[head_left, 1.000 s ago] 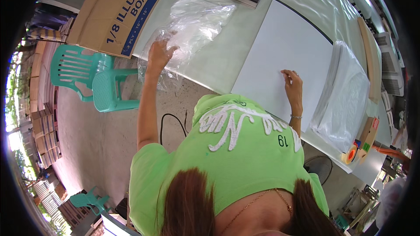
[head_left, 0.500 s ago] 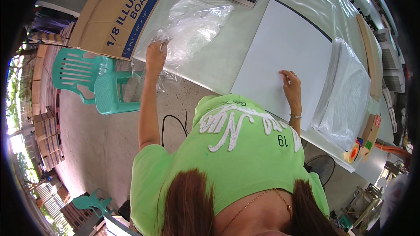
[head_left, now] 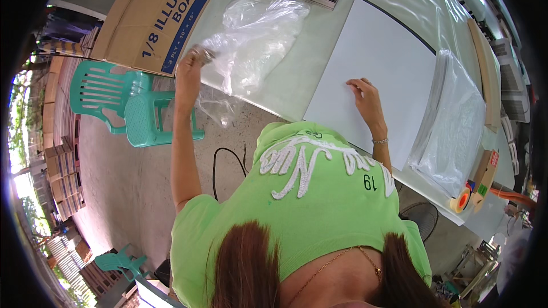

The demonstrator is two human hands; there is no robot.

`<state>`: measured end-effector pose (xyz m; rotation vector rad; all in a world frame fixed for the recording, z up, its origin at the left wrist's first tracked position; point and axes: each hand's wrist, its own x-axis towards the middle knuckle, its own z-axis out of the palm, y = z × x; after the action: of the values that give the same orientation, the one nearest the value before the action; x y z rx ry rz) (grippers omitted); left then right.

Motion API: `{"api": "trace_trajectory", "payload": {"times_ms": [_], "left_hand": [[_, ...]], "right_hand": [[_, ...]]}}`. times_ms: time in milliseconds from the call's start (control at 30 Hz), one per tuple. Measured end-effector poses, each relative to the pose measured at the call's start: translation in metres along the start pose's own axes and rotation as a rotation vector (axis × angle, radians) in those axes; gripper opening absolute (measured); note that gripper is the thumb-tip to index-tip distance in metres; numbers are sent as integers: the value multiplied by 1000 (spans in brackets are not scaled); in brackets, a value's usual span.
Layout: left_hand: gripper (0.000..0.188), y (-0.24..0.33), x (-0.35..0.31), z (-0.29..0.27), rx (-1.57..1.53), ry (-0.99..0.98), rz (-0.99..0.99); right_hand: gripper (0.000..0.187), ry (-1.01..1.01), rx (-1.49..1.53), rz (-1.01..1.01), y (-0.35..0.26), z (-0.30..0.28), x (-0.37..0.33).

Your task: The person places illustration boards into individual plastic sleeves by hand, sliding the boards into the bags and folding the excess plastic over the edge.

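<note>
L hand point(head_left: 188, 69) grips prob. 1 clear bag point(head_left: 260, 37)

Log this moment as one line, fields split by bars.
left hand: gripping clear plastic | right hand: over white sheet, contact unclear | right of sheet: plastic-covered stack | upper left: cardboard box

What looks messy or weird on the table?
The clear plastic on the left looks messy: it is all crumpled, and part of it droops over the edge of the table. The left hand grips a bunched bit. The white board to its right lies flat and smooth. No spill shows.
</note>
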<state>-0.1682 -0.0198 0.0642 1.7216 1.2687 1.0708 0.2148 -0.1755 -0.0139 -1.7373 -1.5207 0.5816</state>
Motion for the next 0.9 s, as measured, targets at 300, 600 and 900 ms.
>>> {"api": "trace_trajectory", "payload": {"times_ms": [300,600,900], "left_hand": [[24,37,36,-11,-196,235,15],[22,136,29,-48,-332,489,253],[18,229,17,16,-122,-205,422]], "right_hand": [[30,-263,123,-358,-80,69,41],[38,-349,267,-299,-120,56,57],[39,31,573,-618,-232,10,84]]}}
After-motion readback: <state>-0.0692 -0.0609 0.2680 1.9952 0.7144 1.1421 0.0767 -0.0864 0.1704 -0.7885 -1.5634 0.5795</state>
